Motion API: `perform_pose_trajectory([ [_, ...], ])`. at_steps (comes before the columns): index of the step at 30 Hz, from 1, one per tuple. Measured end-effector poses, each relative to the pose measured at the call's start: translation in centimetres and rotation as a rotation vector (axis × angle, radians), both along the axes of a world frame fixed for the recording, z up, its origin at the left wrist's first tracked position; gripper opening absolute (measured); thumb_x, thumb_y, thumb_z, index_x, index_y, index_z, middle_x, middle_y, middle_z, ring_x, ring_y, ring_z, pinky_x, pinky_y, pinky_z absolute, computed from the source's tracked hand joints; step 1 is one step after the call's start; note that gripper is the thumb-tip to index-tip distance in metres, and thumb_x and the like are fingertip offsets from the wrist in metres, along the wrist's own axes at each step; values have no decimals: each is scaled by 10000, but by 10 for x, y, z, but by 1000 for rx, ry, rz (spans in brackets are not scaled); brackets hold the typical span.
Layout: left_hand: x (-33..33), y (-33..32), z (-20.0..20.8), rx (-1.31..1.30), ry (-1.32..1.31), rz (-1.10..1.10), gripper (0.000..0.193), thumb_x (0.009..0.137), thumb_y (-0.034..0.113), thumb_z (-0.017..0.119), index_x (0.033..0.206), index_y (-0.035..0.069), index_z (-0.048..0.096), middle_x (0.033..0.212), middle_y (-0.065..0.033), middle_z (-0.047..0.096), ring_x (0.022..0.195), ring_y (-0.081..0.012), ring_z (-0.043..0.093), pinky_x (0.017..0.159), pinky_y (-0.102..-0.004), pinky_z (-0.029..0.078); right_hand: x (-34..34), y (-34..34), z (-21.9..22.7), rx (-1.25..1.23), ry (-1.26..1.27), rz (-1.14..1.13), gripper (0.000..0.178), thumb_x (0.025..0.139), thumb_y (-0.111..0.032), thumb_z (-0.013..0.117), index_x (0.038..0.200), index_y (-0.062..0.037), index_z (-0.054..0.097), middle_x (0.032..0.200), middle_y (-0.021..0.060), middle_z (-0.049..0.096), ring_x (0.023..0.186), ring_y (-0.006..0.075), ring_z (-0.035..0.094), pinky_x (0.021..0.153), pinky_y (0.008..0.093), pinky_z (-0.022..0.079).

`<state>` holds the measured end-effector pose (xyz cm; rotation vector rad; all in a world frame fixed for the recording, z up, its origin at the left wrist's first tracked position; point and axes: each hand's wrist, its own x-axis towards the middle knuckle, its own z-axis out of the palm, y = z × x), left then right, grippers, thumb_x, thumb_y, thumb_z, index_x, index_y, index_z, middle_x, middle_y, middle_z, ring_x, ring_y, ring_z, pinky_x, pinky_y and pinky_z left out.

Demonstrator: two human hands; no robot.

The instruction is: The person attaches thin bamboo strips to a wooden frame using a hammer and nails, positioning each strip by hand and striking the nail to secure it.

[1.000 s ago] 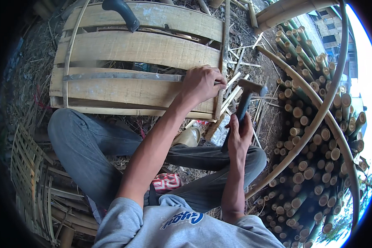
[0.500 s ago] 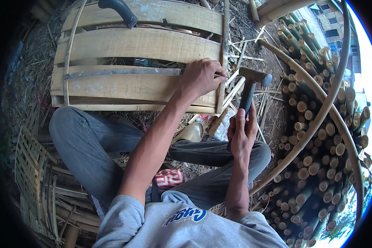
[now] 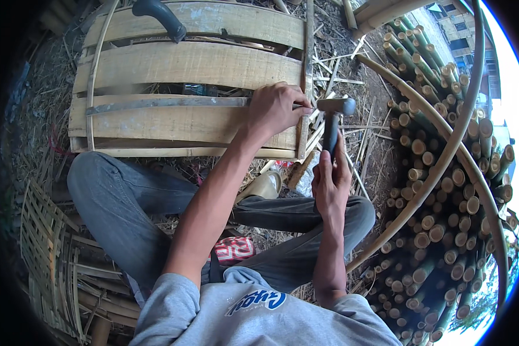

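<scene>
My left hand (image 3: 275,108) is closed over the right end of a thin grey flat strip (image 3: 173,102), its thumb and fingers pinched at the crate's right edge. Something small and thin shows at those fingertips, too small to name. The strip runs leftward across the wooden slatted crate (image 3: 196,60). In my right hand (image 3: 333,179) is a hammer (image 3: 331,130), gripped by its dark handle. The hammer head is just right of my left fingertips, beside the crate's edge strip (image 3: 307,69).
A curved black handle (image 3: 164,20) lies on the crate's upper slats. Cut bamboo poles (image 3: 438,230) are stacked at the right, with bent poles (image 3: 424,202) crossing before them. Woven bamboo (image 3: 43,248) stands at lower left. A stone block (image 3: 305,179) sits near my foot.
The hammer and my right hand have moved left and slightly up, bringing the head close to my left fingertips. My left hand keeps its pinch at the crate's edge.
</scene>
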<state>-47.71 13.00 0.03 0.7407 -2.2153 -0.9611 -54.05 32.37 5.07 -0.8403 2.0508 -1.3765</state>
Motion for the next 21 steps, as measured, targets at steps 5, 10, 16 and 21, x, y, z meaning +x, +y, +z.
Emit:
perform_pose_trajectory([
  [5, 0, 0, -6, -56, 27, 58, 155, 822, 328, 806, 869, 181, 815, 946, 0, 772, 913, -237, 727, 822, -399, 566, 3, -6, -3, 63, -63, 0, 590, 1082, -222, 556, 1618, -135, 324, 666, -77, 434, 537, 12, 376, 462, 190, 302],
  [10, -1, 0, -1, 1, -7, -4, 206, 812, 347, 820, 918, 171, 808, 945, -17, 767, 924, -248, 729, 806, -396, 569, 1, -1, 3, 1, -61, -11, 583, 1087, -215, 546, 1621, -158, 319, 643, -76, 417, 497, 16, 360, 419, 201, 293],
  [16, 8, -8, 1, -257, 65, 18, 312, 914, 363, 724, 1088, 106, 752, 1013, -49, 739, 1000, -263, 697, 927, -414, 511, 1, -6, 4, 6, -35, -21, 567, 1095, -248, 527, 1616, -151, 326, 612, -76, 380, 479, 17, 339, 414, 209, 280],
  [21, 25, -1, -3, -232, -181, 122, 320, 1013, 354, 582, 997, 83, 751, 951, -91, 733, 991, -286, 692, 933, -431, 505, 3, -5, 5, 20, -72, -21, 564, 1095, -240, 527, 1614, -143, 328, 606, -73, 381, 467, 19, 331, 409, 212, 268],
])
